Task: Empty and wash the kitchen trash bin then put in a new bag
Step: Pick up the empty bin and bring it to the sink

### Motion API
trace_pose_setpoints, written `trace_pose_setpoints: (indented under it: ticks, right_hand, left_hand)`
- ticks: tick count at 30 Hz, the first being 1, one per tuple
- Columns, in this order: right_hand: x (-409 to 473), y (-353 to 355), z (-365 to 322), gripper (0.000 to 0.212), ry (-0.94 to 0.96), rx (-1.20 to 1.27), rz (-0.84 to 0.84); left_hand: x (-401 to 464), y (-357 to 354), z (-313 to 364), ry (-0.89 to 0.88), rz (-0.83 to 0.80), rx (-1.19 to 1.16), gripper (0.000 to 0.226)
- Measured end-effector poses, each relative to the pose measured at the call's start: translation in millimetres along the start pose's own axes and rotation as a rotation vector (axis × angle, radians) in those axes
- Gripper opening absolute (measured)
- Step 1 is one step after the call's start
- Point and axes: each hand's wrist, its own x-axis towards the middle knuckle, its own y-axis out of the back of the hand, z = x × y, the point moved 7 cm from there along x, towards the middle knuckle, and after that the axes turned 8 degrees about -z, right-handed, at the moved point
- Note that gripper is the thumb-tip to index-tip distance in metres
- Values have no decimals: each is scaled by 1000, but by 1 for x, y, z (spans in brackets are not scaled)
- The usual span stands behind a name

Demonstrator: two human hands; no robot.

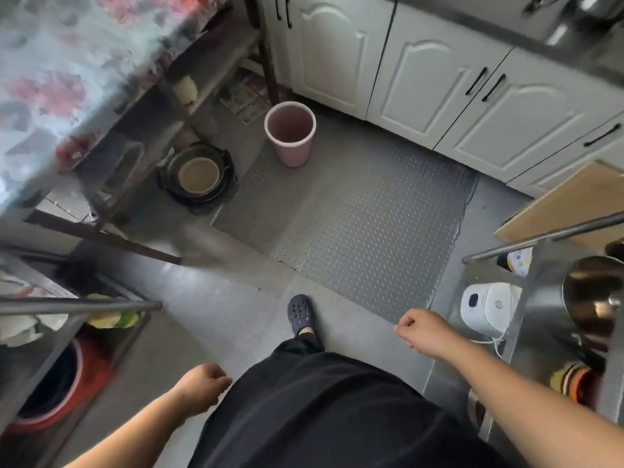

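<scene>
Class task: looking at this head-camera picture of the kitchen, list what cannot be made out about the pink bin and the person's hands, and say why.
- Pink bin, head view: far off and small, so wetness or a thin liner cannot be told.
- Left hand and right hand: seen from behind, fingers curled away, so the palms are hidden.
- Flowered table: motion blur hides detail.

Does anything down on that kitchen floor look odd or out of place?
Nothing spilled or broken that I can see. The pink bin stands upright by the cabinets with no bag in it. The metal floor plate has a ragged right edge. Both hands hold nothing.
</scene>
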Motion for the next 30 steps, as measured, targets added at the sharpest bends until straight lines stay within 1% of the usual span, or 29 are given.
trace_pose_setpoints:
  ticks: [2, 4, 10, 14, 17, 20, 23, 26, 30]
  right_hand:
    - [12, 17, -23, 24, 1, -29, -20]
    - [24, 36, -41, 25, 5, -9, -17]
    - [49, 108, -46, 27, -105, 2, 22]
    - [83, 163, -42, 26, -163, 1, -14]
    - [120, 211, -43, 33, -182, -41, -53]
    - [162, 276, -54, 28, -190, -98, -55]
    - [203, 351, -95, 26, -121, -205, -53]
    - [246, 419, -164, 21, -23, -323, -57]
    - [288, 464, -278, 16, 119, -328, -45]
  left_hand:
    - [7, 38, 36, -34, -19, 112, 15]
    - [15, 84, 80, -70, 16, 147, 15]
    - [36, 195, 213, -189, 192, -71, 17]
    - [56, 227, 290, -197, 183, -109, 16]
    - [67, 233, 341, -169, 166, -94, 20]
    - [77, 237, 386, -123, 142, -80, 23]
    - [83, 240, 423, -84, 129, -102, 23]
    - [89, 248, 450, -49, 121, -136, 22]
    - [104, 265, 457, 4, 101, -215, 14]
